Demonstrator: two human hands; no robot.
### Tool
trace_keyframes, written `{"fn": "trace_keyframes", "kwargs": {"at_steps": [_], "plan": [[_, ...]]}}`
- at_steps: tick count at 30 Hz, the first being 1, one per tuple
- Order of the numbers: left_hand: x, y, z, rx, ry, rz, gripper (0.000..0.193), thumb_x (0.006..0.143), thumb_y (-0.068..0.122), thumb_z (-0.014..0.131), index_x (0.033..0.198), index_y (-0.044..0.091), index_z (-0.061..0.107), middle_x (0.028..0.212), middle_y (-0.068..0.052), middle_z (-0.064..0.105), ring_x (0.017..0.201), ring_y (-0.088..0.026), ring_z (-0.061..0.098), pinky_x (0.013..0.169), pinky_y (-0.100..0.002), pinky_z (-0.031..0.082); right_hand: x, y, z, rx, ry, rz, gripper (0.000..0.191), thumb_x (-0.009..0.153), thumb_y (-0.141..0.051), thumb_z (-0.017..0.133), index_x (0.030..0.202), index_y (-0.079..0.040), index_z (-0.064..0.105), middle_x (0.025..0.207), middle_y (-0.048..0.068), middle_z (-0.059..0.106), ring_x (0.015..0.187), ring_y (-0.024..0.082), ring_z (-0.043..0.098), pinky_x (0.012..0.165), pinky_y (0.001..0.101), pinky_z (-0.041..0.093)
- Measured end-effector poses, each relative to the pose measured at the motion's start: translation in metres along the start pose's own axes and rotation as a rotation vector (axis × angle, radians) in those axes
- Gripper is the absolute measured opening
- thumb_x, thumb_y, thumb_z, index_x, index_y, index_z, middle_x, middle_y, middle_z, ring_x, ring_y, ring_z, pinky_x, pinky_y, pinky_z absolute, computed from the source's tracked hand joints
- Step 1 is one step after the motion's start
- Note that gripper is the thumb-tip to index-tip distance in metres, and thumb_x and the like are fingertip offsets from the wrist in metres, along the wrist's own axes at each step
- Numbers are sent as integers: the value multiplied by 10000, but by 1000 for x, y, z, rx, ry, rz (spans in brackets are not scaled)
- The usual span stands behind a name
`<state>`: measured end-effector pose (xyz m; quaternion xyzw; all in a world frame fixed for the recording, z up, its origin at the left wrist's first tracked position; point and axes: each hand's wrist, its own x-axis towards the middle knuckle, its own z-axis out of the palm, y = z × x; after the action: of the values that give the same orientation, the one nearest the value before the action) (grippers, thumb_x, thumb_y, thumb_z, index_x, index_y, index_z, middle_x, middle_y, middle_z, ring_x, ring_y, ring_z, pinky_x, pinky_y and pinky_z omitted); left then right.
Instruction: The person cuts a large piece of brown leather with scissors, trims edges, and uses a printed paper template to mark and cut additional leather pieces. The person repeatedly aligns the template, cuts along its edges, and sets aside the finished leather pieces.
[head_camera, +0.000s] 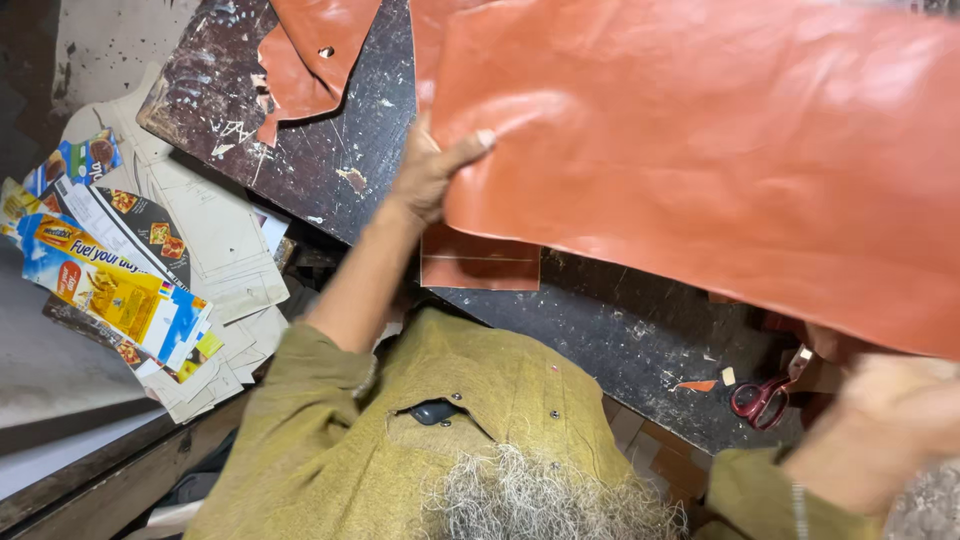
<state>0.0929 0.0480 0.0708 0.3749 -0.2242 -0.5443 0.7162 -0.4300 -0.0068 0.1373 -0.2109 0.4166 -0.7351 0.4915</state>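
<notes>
A large sheet of reddish-brown leather (700, 150) is lifted above the dark work board (620, 330) and fills the upper right of the head view. My left hand (430, 170) grips its left edge, thumb on top. My right hand (880, 420) holds the sheet's lower right edge, close to the camera and blurred. A smaller rectangular leather piece (480, 262) lies on the board just below the left hand. More cut leather pieces (310, 55) lie at the top of the board.
Red-handled scissors (762, 398) and small leather scraps (697, 385) lie on the board near my right hand. Flattened cardboard patterns and colourful printed cartons (110, 280) are piled at the left. My olive-green shirt fills the bottom centre.
</notes>
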Motion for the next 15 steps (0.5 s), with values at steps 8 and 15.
{"fn": "trace_keyframes", "kwargs": {"at_steps": [8,15], "plan": [[31,93,-130,1316,134,107,853,675,205,1015,1360,-46,573,1356,-208,643,1267,-301,611,1084,-415,484,-140,171,-58,-363,58,554,454,938,-77,759,1299,91,542,977,229,701,657,311,704,570,379,618],[44,94,-119,1963,370,-92,662,708,202,891,1313,79,652,1127,-192,701,1068,-399,649,927,-505,486,-128,162,-96,-863,-24,687,398,935,-328,683,1122,20,635,826,198,745,594,249,726,410,263,433]]}}
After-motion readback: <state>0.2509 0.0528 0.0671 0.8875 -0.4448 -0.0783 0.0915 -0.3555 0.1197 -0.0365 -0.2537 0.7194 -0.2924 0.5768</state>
